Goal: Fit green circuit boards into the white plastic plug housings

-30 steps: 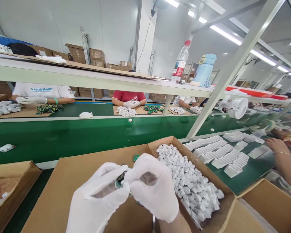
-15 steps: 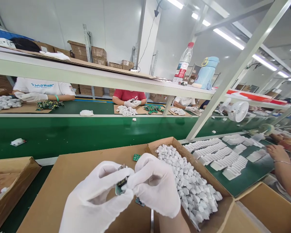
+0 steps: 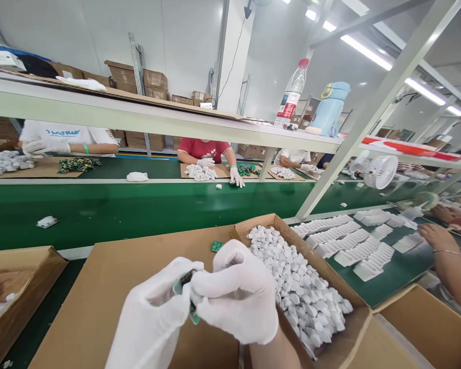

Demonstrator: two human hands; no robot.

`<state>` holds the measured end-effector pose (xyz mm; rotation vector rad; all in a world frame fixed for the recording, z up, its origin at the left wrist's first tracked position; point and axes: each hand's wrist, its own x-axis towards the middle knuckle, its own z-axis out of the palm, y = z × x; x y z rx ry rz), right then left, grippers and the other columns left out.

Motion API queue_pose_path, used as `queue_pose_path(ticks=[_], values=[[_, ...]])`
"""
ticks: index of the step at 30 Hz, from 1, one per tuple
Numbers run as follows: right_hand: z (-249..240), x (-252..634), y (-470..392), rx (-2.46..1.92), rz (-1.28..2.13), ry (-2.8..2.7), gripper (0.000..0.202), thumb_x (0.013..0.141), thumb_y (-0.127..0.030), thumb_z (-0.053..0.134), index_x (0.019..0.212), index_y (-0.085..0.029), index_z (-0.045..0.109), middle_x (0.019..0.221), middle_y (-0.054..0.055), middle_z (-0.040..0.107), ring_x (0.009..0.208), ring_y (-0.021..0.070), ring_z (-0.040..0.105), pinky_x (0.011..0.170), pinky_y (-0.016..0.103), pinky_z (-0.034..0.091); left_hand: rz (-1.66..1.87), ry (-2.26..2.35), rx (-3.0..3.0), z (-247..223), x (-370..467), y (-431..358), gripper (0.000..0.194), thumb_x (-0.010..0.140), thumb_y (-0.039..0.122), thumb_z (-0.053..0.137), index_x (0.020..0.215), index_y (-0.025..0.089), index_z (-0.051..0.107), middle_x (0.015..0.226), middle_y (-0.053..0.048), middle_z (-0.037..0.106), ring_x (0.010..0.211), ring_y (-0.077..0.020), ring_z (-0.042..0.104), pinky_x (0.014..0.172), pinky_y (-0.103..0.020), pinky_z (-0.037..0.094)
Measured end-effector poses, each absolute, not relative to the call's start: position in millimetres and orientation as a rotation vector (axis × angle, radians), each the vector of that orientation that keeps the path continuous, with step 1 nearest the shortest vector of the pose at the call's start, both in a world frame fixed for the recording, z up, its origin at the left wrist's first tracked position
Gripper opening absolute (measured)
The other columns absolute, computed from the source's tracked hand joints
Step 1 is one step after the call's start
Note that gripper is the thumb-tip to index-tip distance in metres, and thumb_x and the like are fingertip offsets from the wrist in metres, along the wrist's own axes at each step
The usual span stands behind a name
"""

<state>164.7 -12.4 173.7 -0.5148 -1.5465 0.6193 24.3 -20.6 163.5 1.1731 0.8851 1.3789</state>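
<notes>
Head view: left hand (image 3: pixel 153 310) and right hand (image 3: pixel 236 300) are both holding a narrow pinch grip on a green-and-dark piece (image 3: pixel 185 279), mostly hidden between them, above the cardboard sheet (image 3: pixel 96 292). Best: left steadying by the edges, right pressing lightly. Loose green board (image 3: pixel 217 246) is lying at 1 o'clock. Box (image 3: pixel 356 320) of white parts (image 3: pixel 303 292) is crowding 3 o'clock; sheet is giving most room at 10 o'clock.

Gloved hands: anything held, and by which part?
Left hand pinches a small circuit board; right hand is up against it. Gripped part is covered, so can't tell which.
</notes>
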Motion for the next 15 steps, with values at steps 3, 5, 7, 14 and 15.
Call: queue_pose_path(ticks=[3,5,7,14,15], values=[[174,161,-14,-0.496,0.806,-1.514,0.021,0.071,-0.003,0.066,0.067,-0.023,0.069,0.071,-0.002,0.033,0.049,0.0092,0.042,0.043,0.025,0.037,1.283,0.852,1.079,161,26,-18,0.026,0.069,0.038,0.080,0.060,0.017,0.066,0.066,-0.001,0.058,0.055,-0.0111,0.045,0.047,-0.021,0.044],[172,161,-14,-0.496,0.860,-1.504,0.019,0.072,-0.005,0.070,0.066,-0.023,0.068,0.071,-0.002,0.032,0.049,0.0086,0.040,0.043,0.025,0.036,1.266,0.872,1.039,156,24,-15,0.027,0.067,0.034,0.081,0.058,0.016,0.064,0.062,0.000,0.056,0.054,-0.0103,0.043,0.047,-0.022,0.043],[170,163,-13,-0.499,0.837,-1.525,0.015,0.074,-0.012,0.076,0.067,-0.023,0.069,0.072,-0.002,0.036,0.050,0.0090,0.040,0.042,0.025,0.035,1.267,0.870,1.000,153,22,-12,0.022,0.065,0.033,0.082,0.061,0.017,0.068,0.059,0.000,0.055,0.051,-0.0102,0.042,0.046,-0.022,0.043],[179,169,-16,-0.502,0.734,-1.642,0.020,0.075,-0.017,0.073,0.058,-0.021,0.063,0.065,-0.002,0.035,0.049,0.0092,0.040,0.042,0.025,0.031,1.159,0.785,1.003,160,31,-16,0.021,0.058,0.033,0.083,0.066,0.017,0.074,0.067,-0.003,0.061,0.057,-0.0154,0.052,0.047,-0.025,0.046],[180,169,-17,-0.521,0.798,-1.624,0.026,0.075,-0.020,0.073,0.054,-0.021,0.058,0.065,-0.002,0.034,0.047,0.0087,0.038,0.041,0.025,0.030,1.135,0.769,1.014,163,33,-17,0.020,0.058,0.033,0.083,0.064,0.017,0.073,0.065,-0.003,0.060,0.056,-0.0151,0.051,0.047,-0.025,0.045]])
